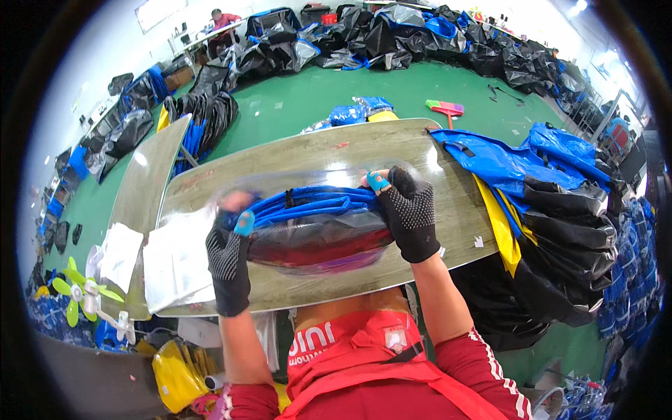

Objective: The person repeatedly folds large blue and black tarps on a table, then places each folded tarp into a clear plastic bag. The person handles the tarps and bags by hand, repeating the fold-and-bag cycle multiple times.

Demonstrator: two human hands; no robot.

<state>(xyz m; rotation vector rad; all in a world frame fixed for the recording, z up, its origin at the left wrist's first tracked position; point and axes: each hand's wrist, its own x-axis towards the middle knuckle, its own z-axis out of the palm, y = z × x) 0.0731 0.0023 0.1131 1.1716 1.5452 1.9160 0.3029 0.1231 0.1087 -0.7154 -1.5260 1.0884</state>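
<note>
A clear plastic bag (318, 260) hangs stretched between my hands above the wooden table (458, 241). Inside it lies a folded bundle of blue and black coated fabric (315, 203), with a dark buckle or strap on its blue top edge; dark red shows in its lower part. My left hand (233, 259), in a black fingerless glove with grip dots and blue tape on a finger, grips the bag's left end. The right hand (409, 215), gloved and taped alike, is closed on the opposite end. Slight motion blur softens the left fingertips and the bag.
Flat clear bags (178, 269) lie stacked on the table's left. Large blue and black fabric pieces (553, 203) with a yellow strip drape over its right end. A green fan (85, 294) stands at lower left. Behind are a broom (446, 107), fabric heaps (392, 42) and a seated person (222, 24).
</note>
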